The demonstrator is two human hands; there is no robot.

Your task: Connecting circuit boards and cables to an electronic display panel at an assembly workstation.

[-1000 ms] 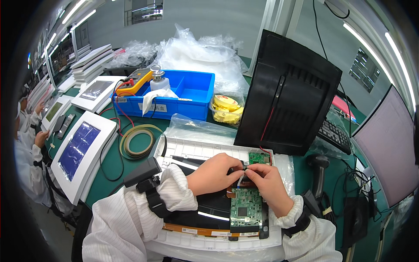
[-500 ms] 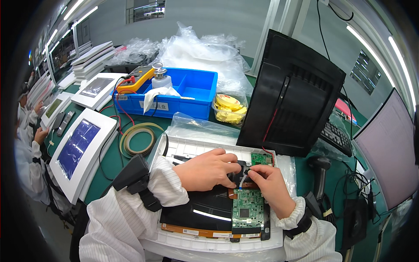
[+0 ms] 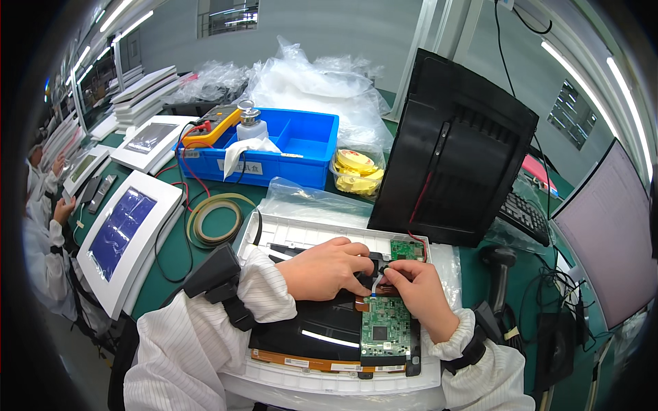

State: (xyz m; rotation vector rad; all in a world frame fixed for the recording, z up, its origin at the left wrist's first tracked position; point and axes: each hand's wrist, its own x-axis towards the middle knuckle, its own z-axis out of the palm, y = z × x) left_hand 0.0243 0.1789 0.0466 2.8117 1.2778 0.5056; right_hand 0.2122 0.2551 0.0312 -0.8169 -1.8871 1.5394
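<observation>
A display assembly lies face down in a white plastic frame [image 3: 315,231], with a glossy black panel [image 3: 308,325] and a green circuit board [image 3: 387,322] on its right part. A short pale flat cable [image 3: 375,285] rises from the board's upper edge. My right hand [image 3: 419,291] pinches the cable's dark upper end between thumb and forefinger. My left hand [image 3: 325,270] rests over the panel just left of the cable, thumb and forefinger apart, their tips touching the assembly. A smaller green board [image 3: 407,251] sits above my right hand, with a red wire near it.
Behind the frame stands an upright black housing [image 3: 456,151]. A blue divided bin [image 3: 308,168], a tub of yellow pieces [image 3: 358,171] and a tape roll [image 3: 218,220] lie around it. To the right are a scanner [image 3: 500,270] and a monitor [image 3: 610,226]; another person works far left.
The whole view has shifted slightly. Both hands stay at the flat cable, and the right fingers still pinch its upper end with only a very small movement.
</observation>
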